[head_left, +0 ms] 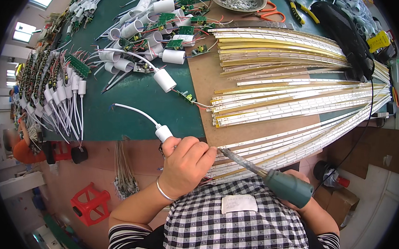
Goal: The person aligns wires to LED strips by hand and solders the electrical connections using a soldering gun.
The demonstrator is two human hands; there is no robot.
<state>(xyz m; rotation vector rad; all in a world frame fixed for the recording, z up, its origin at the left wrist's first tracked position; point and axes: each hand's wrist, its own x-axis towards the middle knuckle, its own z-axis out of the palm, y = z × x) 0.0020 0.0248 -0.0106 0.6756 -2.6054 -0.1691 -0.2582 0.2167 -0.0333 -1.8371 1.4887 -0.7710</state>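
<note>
My left hand is closed, its fingers bent round a white plastic end cap with a white cable trailing from it. What lies under those fingers is hidden. My right hand grips a soldering iron with a dark green handle, which covers most of that hand. The iron's metal shaft slants left, its tip close beside my left fingers. Just past the tip lie white LED strips, spread over the brown board. Another capped cable, wired to a small green circuit board, lies farther off.
Beyond my left hand, white caps and circuit boards are heaped on the green table. At the back are a metal dish, orange scissors and pliers. A black cord crosses the strips. A red stool stands left; a person sits beyond.
</note>
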